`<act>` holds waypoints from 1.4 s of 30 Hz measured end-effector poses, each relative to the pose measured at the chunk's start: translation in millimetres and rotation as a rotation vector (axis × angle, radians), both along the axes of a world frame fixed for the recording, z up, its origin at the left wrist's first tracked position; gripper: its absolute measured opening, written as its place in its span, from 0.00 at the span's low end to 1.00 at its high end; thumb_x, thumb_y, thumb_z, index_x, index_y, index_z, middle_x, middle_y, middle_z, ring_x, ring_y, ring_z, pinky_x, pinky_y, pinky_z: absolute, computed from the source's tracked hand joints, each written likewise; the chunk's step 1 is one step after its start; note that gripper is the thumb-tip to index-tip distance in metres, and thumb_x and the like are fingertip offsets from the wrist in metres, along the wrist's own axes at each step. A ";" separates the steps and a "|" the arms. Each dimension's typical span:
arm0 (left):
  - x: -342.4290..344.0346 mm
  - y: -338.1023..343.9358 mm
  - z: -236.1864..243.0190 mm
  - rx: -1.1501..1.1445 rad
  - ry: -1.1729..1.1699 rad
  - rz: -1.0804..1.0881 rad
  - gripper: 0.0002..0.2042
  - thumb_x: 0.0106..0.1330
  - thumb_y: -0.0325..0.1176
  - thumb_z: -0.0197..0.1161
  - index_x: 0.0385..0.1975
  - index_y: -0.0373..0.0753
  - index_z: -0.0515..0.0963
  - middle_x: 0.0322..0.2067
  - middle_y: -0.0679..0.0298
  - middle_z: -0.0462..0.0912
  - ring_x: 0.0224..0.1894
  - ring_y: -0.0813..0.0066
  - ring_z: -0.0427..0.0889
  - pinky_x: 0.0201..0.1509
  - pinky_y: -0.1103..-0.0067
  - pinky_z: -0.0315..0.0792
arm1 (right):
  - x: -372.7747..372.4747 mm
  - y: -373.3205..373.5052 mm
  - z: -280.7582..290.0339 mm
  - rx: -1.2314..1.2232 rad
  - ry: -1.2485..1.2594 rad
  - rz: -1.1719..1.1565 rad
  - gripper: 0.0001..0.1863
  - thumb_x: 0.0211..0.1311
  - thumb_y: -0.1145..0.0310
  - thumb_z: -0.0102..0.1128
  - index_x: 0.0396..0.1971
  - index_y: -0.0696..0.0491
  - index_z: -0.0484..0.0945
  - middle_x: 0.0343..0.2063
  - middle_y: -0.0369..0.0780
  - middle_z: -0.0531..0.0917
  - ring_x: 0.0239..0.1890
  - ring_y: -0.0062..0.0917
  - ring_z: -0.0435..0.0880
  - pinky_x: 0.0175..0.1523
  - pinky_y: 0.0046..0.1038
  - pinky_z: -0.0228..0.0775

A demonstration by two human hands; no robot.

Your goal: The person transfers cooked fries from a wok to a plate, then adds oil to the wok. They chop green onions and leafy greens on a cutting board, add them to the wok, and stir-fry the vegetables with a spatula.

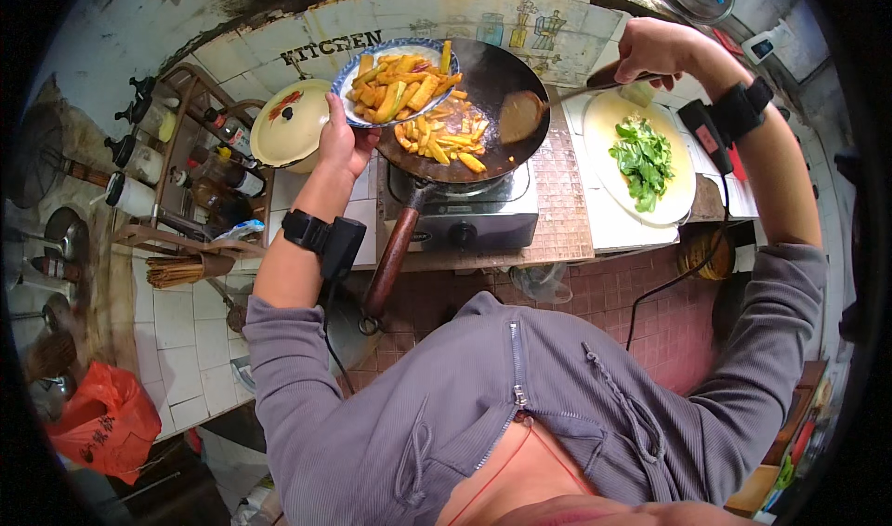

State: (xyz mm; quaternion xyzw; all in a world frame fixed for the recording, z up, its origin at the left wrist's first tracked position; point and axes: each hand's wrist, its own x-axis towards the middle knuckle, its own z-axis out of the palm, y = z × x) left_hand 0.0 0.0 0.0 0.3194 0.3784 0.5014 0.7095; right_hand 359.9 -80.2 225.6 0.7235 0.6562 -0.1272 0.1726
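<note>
My left hand [344, 140] holds a blue-rimmed white plate [349, 69] heaped with yellow-orange fried strips [401, 89] over the left part of the black wok [488, 66]. More strips [437, 138] lie in the wok, which sits on a steel gas stove [502, 212] with its wooden handle [395, 256] toward me. My right hand [650, 52], raised at the upper right, is closed round a spatula handle; the spatula's head [518, 115] rests in the right side of the wok.
A cream lidded pot [297, 117] stands left of the wok, beside a rack of bottles and jars [190, 168]. On the right is a cream board [596, 187] with green leaves [650, 164]. Hanging utensils [56, 233] and a red bag [102, 419] line the left wall.
</note>
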 end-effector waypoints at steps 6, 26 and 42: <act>-24.3 -15.2 10.9 -0.016 -0.004 0.174 0.27 0.61 0.61 0.43 0.44 0.44 0.68 0.31 0.66 0.77 0.22 0.75 0.73 0.20 0.83 0.66 | 30.2 14.0 -85.3 -0.296 0.535 -0.168 0.12 0.55 0.63 0.56 0.30 0.58 0.75 0.15 0.37 0.75 0.13 0.20 0.76 0.13 0.23 0.67; -49.8 -38.8 2.1 0.020 0.101 0.253 0.27 0.62 0.60 0.41 0.47 0.42 0.67 0.34 0.66 0.77 0.23 0.77 0.74 0.19 0.85 0.66 | -11.3 -72.0 -197.7 0.209 1.231 -0.458 0.13 0.54 0.68 0.59 0.40 0.53 0.73 0.15 0.30 0.72 0.14 0.11 0.67 0.17 0.14 0.58; 21.8 -2.8 -14.5 0.004 0.163 0.125 0.27 0.61 0.61 0.41 0.38 0.39 0.70 0.21 0.66 0.76 0.14 0.78 0.72 0.14 0.85 0.66 | 11.5 -94.3 -68.4 0.264 1.009 -0.252 0.19 0.52 0.63 0.62 0.41 0.57 0.73 0.18 0.28 0.71 0.18 0.08 0.66 0.20 0.12 0.59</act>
